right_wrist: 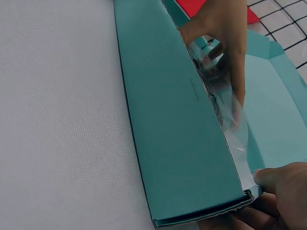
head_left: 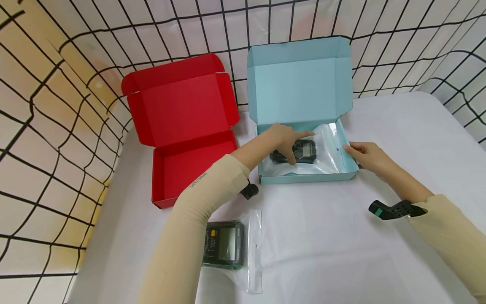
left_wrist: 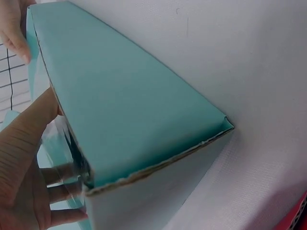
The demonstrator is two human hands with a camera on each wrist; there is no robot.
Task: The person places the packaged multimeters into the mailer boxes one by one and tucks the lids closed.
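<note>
A light-blue cardboard box [head_left: 307, 178] stands on the white table, its lid [head_left: 296, 90] raised at the back. Inside lies a black handheld device with a small grey screen [head_left: 305, 150], in a clear plastic bag [head_left: 327, 145]. My left hand [head_left: 282, 139] reaches into the box over the device, thumb and fingers spread; its palm hides part of the device. In the left wrist view, the fingers [left_wrist: 60, 191] of this hand lie at the bag behind the front wall. My right hand [head_left: 368, 157] grips the box's right side wall, thumb at the rim and fingers outside.
Left of it, a red cardboard box [head_left: 195, 166] stands with its lid up. Nearer, a black meter with a screen [head_left: 224, 245] lies in a clear zip bag [head_left: 253, 253], partly under my left sleeve. Black wire mesh [head_left: 212, 33] borders the table's back and sides.
</note>
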